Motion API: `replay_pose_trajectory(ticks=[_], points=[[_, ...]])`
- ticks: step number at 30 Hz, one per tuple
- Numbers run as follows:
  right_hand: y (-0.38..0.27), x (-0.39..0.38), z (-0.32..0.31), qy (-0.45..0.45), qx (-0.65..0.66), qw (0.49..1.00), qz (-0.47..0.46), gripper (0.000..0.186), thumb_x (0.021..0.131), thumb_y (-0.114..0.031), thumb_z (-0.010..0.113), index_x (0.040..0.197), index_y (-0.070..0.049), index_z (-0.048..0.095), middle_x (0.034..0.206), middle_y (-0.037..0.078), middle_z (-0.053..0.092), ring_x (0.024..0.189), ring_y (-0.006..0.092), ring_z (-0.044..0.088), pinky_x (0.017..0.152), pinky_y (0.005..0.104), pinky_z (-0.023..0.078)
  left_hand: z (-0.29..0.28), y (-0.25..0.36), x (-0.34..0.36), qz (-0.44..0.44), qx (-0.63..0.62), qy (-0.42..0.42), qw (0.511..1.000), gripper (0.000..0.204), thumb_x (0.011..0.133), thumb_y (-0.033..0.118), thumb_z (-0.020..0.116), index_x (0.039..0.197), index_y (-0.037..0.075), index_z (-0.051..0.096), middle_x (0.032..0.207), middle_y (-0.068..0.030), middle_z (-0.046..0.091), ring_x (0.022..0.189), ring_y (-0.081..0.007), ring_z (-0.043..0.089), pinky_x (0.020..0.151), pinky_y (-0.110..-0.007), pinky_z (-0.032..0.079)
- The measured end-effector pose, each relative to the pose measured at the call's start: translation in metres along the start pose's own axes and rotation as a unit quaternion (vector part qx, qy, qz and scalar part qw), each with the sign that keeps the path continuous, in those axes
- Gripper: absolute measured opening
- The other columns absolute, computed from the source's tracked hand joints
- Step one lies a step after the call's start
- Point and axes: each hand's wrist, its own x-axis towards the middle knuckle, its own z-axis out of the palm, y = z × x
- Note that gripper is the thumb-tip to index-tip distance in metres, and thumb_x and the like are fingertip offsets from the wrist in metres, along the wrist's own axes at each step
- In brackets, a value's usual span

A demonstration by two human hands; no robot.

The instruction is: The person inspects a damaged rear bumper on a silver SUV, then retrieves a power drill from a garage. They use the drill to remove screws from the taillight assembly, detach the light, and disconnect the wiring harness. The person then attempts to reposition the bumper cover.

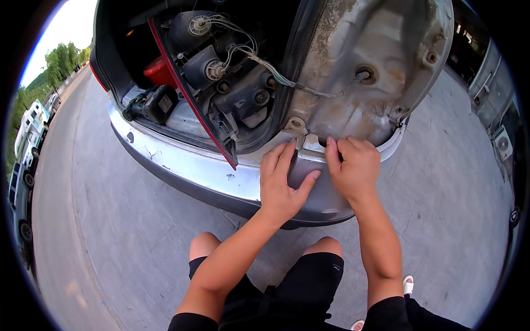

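A silver car bumper [182, 133] stretches across in front of me, below the open trunk. My left hand [283, 185] lies on its top corner, fingers stretched forward and thumb apart. A dark gap in the panel shows beside those fingers. Just to the right, my right hand [355, 165] is closed over the bumper's upper edge, its fingers curled and their tips partly hidden. Above both hands is the bare, rust-stained tail light recess [345, 118]. The detached tail light [221, 83] rests in the trunk opening, back side toward me, its wires running into the recess.
A cordless power tool [160, 105] lies on the trunk sill beside a red object [159, 71]. Grey paving [165, 220] surrounds the car. Parked vehicles [27, 143] line the road at left. Another person's sandalled foot [408, 284] is at lower right.
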Motion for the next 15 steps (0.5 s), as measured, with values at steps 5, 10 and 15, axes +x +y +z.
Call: replay_pose_trajectory(ticks=[5, 10, 15], points=[[-0.0019, 0.0033, 0.0026, -0.035, -0.002, 0.999, 0.015, 0.032, 0.086, -0.019, 0.07, 0.06, -0.005, 0.058, 0.058, 0.011, 0.055, 0.053, 0.0335, 0.054, 0.053, 0.0438, 0.043, -0.0045, -0.0015, 0.002, -0.013, -0.039, -0.008, 0.999, 0.068, 0.077, 0.018, 0.083, 0.135, -0.003, 0.055, 0.13, -0.0204, 0.056, 0.117, -0.0358, 0.055, 0.099, -0.039, 0.046], [-0.0035, 0.0055, 0.002, -0.064, 0.0, 0.998, 0.022, 0.032, 0.088, -0.019, 0.069, 0.061, -0.004, 0.059, 0.06, 0.013, 0.056, 0.054, 0.0347, 0.055, 0.053, 0.0451, 0.043, -0.007, -0.0016, 0.0031, -0.024, -0.052, -0.01, 0.998, 0.067, 0.076, 0.017, 0.084, 0.133, -0.004, 0.056, 0.129, -0.0197, 0.056, 0.116, -0.0355, 0.056, 0.099, -0.04, 0.046], [-0.0051, 0.0072, 0.0017, -0.07, 0.007, 0.997, 0.022, 0.032, 0.088, -0.018, 0.068, 0.062, -0.003, 0.058, 0.06, 0.014, 0.055, 0.055, 0.0351, 0.055, 0.053, 0.0453, 0.042, -0.007, -0.0016, 0.0044, -0.025, -0.055, -0.003, 0.998, 0.068, 0.075, 0.018, 0.084, 0.132, -0.004, 0.056, 0.126, -0.0198, 0.057, 0.113, -0.0365, 0.056, 0.097, -0.04, 0.046]])
